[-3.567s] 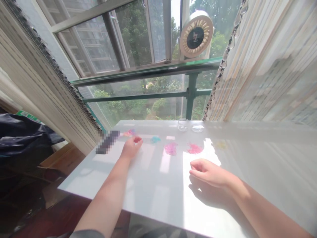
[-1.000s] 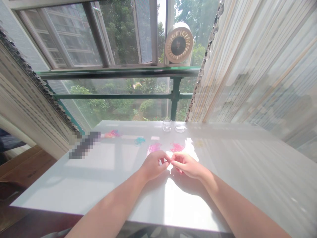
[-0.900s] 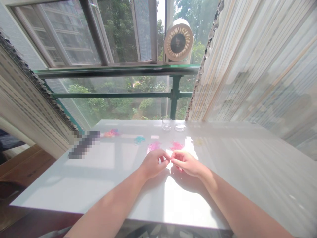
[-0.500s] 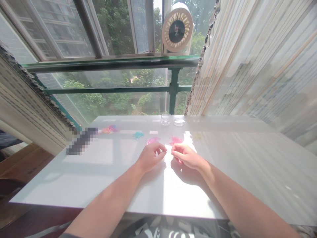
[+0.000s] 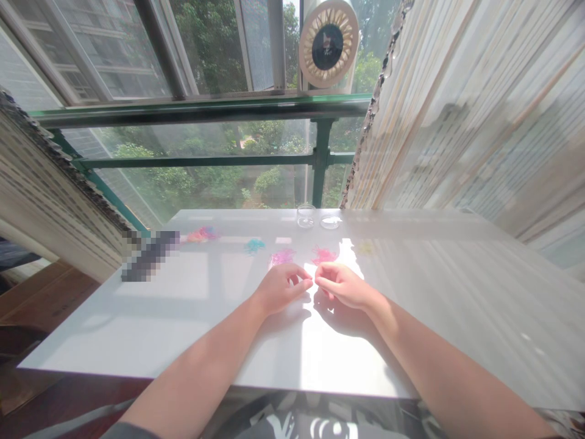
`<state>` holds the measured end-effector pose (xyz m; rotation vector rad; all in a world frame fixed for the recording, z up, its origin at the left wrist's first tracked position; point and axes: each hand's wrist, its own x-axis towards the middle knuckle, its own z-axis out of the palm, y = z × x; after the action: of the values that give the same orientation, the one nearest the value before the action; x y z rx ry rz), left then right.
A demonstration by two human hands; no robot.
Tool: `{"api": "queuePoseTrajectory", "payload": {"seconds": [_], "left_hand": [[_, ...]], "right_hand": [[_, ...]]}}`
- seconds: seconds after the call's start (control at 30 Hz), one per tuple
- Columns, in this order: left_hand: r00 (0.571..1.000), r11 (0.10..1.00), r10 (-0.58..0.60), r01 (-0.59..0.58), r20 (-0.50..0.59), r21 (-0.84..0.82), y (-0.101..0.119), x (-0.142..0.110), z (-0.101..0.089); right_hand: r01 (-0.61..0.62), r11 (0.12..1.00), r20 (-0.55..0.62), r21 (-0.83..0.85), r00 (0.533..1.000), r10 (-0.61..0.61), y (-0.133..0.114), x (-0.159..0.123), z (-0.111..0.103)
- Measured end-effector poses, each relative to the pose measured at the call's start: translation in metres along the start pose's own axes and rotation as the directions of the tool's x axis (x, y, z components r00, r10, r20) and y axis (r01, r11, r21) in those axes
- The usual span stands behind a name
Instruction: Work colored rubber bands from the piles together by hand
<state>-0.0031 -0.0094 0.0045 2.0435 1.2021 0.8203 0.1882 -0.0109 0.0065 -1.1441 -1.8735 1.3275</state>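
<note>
Over the white table, my left hand and my right hand face each other with fingertips nearly meeting. Each has thumb and forefinger closed in a pinch; anything between them is too small to make out. Just beyond my left hand lies a purple-pink pile of thin strands or small bands. A red-pink pile is behind my right hand, partly covered by it. Further left sit a teal pile and a mixed-colour pile. A faint yellow pile lies to the right.
At the table's back edge stand a clear round container and a shallow clear dish or lid. A dark pixelated object lies at left. Behind are a green railing, a round fan and curtains.
My left hand has come from beside the mixed-colour pile to meet my right hand. The fingertips parted slightly half a second ago and are closer again now. The view has tilted down.
</note>
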Motion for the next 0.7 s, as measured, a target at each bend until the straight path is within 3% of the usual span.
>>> {"api": "queuePoseTrajectory", "payload": {"seconds": [0.47,0.7], "left_hand": [[1.0,1.0,-0.004,0.004,-0.017,-0.005,0.0002,-0.0005,0.0007],[0.998,1.0,-0.005,0.005,-0.059,-0.002,-0.0003,0.0,-0.0021]], "right_hand": [[-0.001,0.999,0.025,0.032,1.0,0.0,-0.0024,-0.0003,0.0013],[0.016,0.999,-0.06,0.029,0.998,-0.015,0.0022,0.002,-0.0035]]}}
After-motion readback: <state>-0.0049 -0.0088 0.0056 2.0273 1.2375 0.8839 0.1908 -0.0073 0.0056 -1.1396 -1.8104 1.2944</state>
